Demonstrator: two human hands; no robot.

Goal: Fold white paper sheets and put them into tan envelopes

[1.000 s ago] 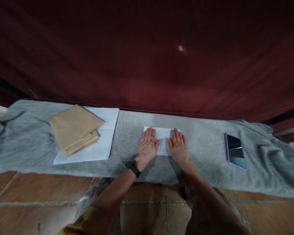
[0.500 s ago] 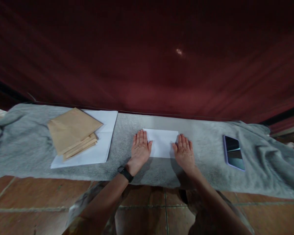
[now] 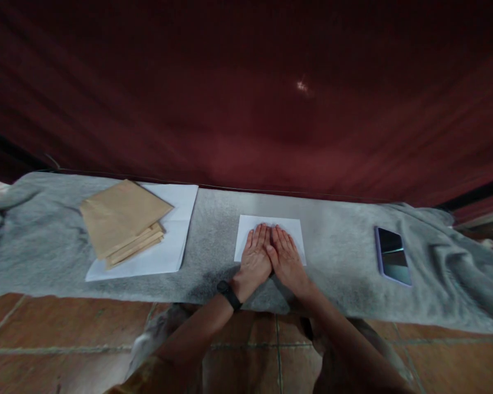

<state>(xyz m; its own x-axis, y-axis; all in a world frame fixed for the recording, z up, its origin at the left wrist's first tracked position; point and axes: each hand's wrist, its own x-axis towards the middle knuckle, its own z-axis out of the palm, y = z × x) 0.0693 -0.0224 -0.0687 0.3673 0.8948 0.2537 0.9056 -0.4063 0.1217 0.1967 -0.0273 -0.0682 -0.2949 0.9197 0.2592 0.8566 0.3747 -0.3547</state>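
A white sheet of paper (image 3: 293,225), possibly folded, lies flat on the grey cloth in front of me. My left hand (image 3: 256,253) rests palm down on its middle, fingers stretched out and pointing away from me. Beside it, my right hand (image 3: 286,257) is also laid flat on the paper, its thumb touching or overlapping the left hand's edge. Neither hand grips anything. The hands cover the middle and near part of the paper; its far edge and corners show.
Brown paper envelopes (image 3: 125,216) are piled on larger white sheets (image 3: 176,230) at the left. A phone (image 3: 393,256) with a purple edge lies at the right. Grey cloth (image 3: 337,246) covers the narrow surface, with a dark red upright surface (image 3: 246,120) behind and a tiled floor (image 3: 66,328) below.
Both hands have slid inward from the paper's left and right edges and now meet side by side at its middle. The paper, envelopes and phone stay where they were.
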